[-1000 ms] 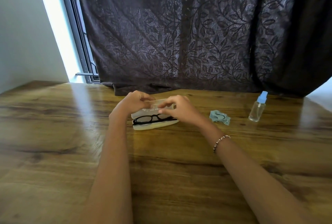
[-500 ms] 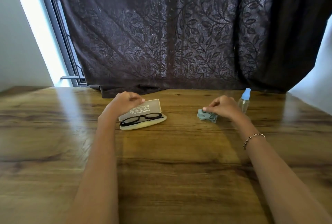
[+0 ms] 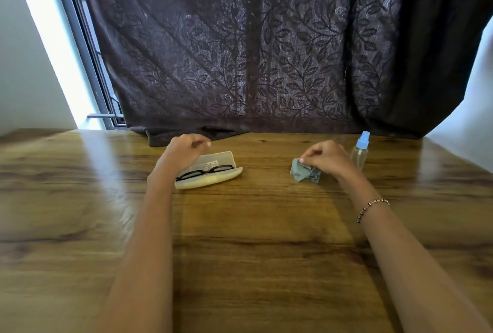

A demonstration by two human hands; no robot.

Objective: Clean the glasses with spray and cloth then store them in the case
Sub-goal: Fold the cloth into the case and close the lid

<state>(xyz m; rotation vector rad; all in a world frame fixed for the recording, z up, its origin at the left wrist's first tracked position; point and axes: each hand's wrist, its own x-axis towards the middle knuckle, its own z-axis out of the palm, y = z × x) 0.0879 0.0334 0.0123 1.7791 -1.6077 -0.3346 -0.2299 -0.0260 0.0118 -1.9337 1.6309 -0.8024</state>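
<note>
1. Head view: black-framed glasses (image 3: 204, 171) lie in the open cream plastic case (image 3: 210, 179) on the wooden bench (image 3: 253, 239), left hand (image 3: 184, 152) curled loosely above, holding nothing.
2. Right hand (image 3: 326, 158) pinches the crumpled grey-blue cloth (image 3: 304, 172); the clear blue-capped spray bottle (image 3: 360, 151) stands right. Cleaning looks not yet begun.

On the table (image 3: 240, 239), glasses (image 3: 204, 171) lie in an open case (image 3: 210, 179) at left, the left hand (image 3: 184, 152) over its left end. Right of it lies a cloth (image 3: 304, 172) under the right hand (image 3: 326, 158), a bottle (image 3: 359, 151) just behind. A curtain (image 3: 253, 52) hangs behind the table.
</note>
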